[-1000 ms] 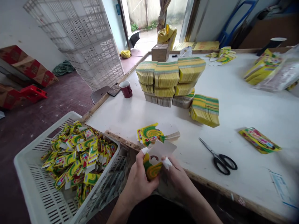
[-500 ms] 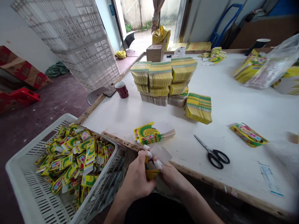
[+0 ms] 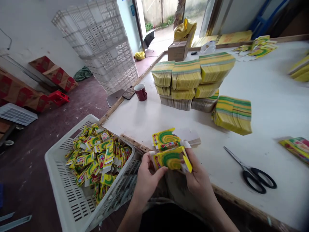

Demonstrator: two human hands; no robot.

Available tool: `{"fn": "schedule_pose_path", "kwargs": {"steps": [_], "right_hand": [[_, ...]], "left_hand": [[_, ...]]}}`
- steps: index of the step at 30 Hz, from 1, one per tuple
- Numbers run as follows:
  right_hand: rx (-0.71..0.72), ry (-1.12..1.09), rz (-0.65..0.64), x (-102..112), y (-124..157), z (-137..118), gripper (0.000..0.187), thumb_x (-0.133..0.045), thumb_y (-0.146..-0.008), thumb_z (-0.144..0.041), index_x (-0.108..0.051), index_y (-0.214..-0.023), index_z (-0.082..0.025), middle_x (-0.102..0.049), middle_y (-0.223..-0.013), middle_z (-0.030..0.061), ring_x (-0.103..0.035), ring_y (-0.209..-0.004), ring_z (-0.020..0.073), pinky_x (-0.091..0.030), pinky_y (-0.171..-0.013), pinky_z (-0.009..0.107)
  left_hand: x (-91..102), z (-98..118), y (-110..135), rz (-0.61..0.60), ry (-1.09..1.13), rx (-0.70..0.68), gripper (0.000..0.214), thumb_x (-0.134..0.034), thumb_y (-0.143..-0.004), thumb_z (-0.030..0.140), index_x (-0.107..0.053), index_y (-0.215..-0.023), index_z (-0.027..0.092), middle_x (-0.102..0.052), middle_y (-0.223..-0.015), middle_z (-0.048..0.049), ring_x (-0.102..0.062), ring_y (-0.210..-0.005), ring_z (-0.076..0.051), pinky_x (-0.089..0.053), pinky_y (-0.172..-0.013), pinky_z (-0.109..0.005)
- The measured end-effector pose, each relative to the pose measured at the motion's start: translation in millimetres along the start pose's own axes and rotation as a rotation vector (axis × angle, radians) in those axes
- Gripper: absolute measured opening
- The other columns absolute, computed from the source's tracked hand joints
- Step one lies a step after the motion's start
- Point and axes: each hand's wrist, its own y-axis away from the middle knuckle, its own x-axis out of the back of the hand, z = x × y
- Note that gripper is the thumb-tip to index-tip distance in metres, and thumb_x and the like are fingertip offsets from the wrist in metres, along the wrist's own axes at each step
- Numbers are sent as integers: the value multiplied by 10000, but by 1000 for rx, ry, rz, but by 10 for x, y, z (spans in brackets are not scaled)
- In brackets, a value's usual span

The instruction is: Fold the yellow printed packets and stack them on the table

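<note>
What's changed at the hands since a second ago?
The left hand and right hand have spread apart, gripping opposite ends of the yellow-green carton. Its spiral print shows more fully; the broad white panel seen before is out of view. The scissors and maroon mug stayed put.

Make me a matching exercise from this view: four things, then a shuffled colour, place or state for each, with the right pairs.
Things
1. mug
2. scissors
3. basket
4. left hand

Descriptions
A. heaped with small cartons
B. holding a yellow-and-green box
C. dark red, beside the phone
D. black-handled, lying on the table

Pairs: 1-C, 2-D, 3-A, 4-B
</note>
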Motion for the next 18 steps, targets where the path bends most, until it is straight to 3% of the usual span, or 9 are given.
{"fn": "schedule_pose_path", "kwargs": {"steps": [3,7,9,13,18], "right_hand": [[133,61,-136,3,0,-58,738,-428,-906,-72,-126,-1548,-274,-287,-1580,94,-332,-1424,284,-343,-1132,503],[231,156,-232,-7,6,-189,869,-416,-875,-18,99,-1540,-235,-48,-1627,130,-144,-1474,308,-370,-1103,507],[284,186,-238,1,-7,-226,879,-389,-860,15,124,-1534,-222,-14,-1626,138,-94,-1478,303,-395,-1088,490],[333,179,-233,53,-41,-218,812,-373,-883,16,-1,-1549,-260,-149,-1615,126,-202,-1464,273,-419,-1084,446],[273,185,-259,134,-79,-190,518,-469,-944,-140,-438,-1438,-290,-359,-1540,134,-484,-1329,285,-527,-979,395]], "left_hand": [[83,17,-30,20,216,25,340,-688,-796,311,-545,-1080,192,-693,-1013,-47,-667,-932,-190,-530,-840,-311],[147,14,-45,142,311,40,418,-778,-719,296,-600,-1078,175,-734,-989,-49,-694,-910,-186,-547,-811,-271],[155,34,-38,174,376,56,451,-804,-690,272,-605,-1082,167,-749,-944,-45,-710,-859,-180,-559,-784,-260],[137,130,-16,116,553,134,482,-836,-637,253,-598,-1044,153,-757,-825,-37,-728,-738,-190,-582,-685,-270],[106,222,-1,124,635,183,507,-872,-573,257,-610,-992,142,-755,-775,-29,-717,-658,-169,-570,-606,-234]]}}
